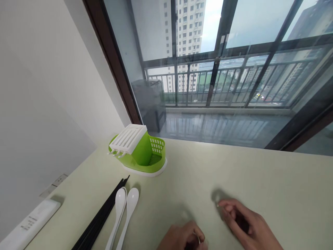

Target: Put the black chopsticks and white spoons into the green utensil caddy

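Low in the head view, my left hand (183, 238) is over the pale table with its fingers curled together. A pale edge shows by its fingertips, too small to name. To its right, my right hand (246, 222) is closed in a pinch, thumb against the fingers, just above the tabletop. Anything between those fingertips is too small to make out. Left of my hands lie white spoons (132, 199), bowls pointing away from me. Beside them is a bundle of black chopsticks (102, 215). Farther back stands a green utensil holder (130, 159) with a slotted white top and small hooks.
A white power strip (31, 224) lies at the table's left edge near a wall socket (59, 180). The white wall (65, 86) bounds the left side. Behind the table (192, 173) is a large glass window, with a balcony railing and a grey cabinet (149, 104) beyond it.
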### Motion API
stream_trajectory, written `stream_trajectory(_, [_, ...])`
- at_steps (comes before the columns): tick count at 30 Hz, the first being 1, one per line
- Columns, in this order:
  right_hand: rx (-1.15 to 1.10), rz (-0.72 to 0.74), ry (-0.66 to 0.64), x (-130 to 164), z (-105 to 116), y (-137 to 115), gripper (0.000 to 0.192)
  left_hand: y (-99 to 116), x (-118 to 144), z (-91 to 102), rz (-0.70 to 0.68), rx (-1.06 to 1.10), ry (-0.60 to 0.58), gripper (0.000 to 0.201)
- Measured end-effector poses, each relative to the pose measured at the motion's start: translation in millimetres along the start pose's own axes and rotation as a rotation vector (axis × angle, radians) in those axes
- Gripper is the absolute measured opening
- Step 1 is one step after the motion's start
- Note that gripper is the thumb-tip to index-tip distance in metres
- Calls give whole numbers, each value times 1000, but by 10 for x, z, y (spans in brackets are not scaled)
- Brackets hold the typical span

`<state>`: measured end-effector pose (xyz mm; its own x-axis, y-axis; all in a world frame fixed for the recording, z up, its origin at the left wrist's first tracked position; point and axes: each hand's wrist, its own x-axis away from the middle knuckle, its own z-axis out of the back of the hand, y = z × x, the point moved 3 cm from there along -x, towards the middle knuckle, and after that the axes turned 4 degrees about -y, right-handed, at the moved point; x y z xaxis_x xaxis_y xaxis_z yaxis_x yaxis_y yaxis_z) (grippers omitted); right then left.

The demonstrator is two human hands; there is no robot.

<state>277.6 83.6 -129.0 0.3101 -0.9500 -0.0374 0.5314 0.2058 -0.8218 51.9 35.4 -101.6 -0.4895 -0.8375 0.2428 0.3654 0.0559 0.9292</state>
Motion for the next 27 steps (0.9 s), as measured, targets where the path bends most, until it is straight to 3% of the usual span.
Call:
stream_trajectory(20, [-24,-21,-28,3,39,-4,30,-21,7,-50,-40,-8,-11,16])
stream_trajectory(27, [4,-25,4,-20,18,-60,32,36,20,8,24,25,3,22])
